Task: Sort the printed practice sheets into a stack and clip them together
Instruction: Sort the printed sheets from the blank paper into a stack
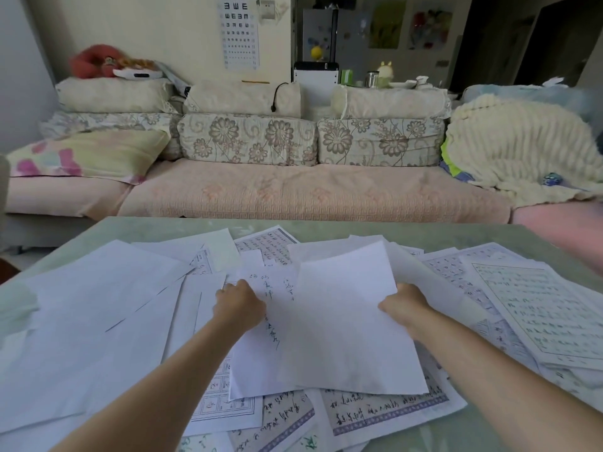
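Two bare forearms reach up from the bottom edge over a pale green table (456, 231) strewn with loose practice sheets (385, 409) — some showing bordered grids of printed characters, many lying blank side up. The left hand (239, 306) is curled with its fingers closed, pressing on a sheet with handwriting (261, 363) near the middle of the pile. The right hand (403, 305) pinches the right edge of a blank white sheet (346, 324), which is lifted slightly and tilted above the papers under it. A looser pile of printed sheets (538, 308) lies at the right. Beyond the table stands a sofa (293, 194) with floral cushions — an eye chart (239, 31) hangs on the wall behind it.
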Tool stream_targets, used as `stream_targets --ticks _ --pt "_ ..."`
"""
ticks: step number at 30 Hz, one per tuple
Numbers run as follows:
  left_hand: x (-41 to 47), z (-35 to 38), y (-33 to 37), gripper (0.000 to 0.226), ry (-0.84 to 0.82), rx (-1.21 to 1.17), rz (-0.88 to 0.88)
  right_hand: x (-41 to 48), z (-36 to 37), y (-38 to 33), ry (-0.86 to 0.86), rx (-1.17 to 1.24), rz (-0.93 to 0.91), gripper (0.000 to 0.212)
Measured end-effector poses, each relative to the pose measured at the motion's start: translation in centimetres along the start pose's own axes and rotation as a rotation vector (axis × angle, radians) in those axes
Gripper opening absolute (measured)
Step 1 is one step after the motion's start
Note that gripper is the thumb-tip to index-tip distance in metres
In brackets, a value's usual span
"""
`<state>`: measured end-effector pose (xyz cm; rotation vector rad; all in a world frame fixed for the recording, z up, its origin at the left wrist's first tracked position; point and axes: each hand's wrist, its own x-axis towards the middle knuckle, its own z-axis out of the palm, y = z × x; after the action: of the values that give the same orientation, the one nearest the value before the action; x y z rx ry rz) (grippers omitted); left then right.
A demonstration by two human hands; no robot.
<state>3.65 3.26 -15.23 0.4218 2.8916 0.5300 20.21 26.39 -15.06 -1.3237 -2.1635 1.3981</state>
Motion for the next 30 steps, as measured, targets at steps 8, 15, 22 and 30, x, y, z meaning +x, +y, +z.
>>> stream_targets --ticks 8,15,22,30 --pt "1.5 -1.0 1.1 0.029 -0.164 -0.698 -0.259 0.9 1.1 0.6 -0.034 -0.046 0.005 0.008" --pt "0.6 -1.4 1.8 0.015 -0.275 -0.879 -0.127 0.6 1.1 0.4 -0.046 0.027 -0.029 0.011" --pt "-0.5 -3.8 -1.4 0.022 -0.196 -0.9 -0.141 -1.6 2.2 -1.1 -0.16 0.139 -0.191 0.028" --pt "-2.4 -4.7 -6.6 0.019 -0.125 -0.926 -0.296 -5.5 7.1 -2.1 -0.289 0.093 -0.162 0.026"
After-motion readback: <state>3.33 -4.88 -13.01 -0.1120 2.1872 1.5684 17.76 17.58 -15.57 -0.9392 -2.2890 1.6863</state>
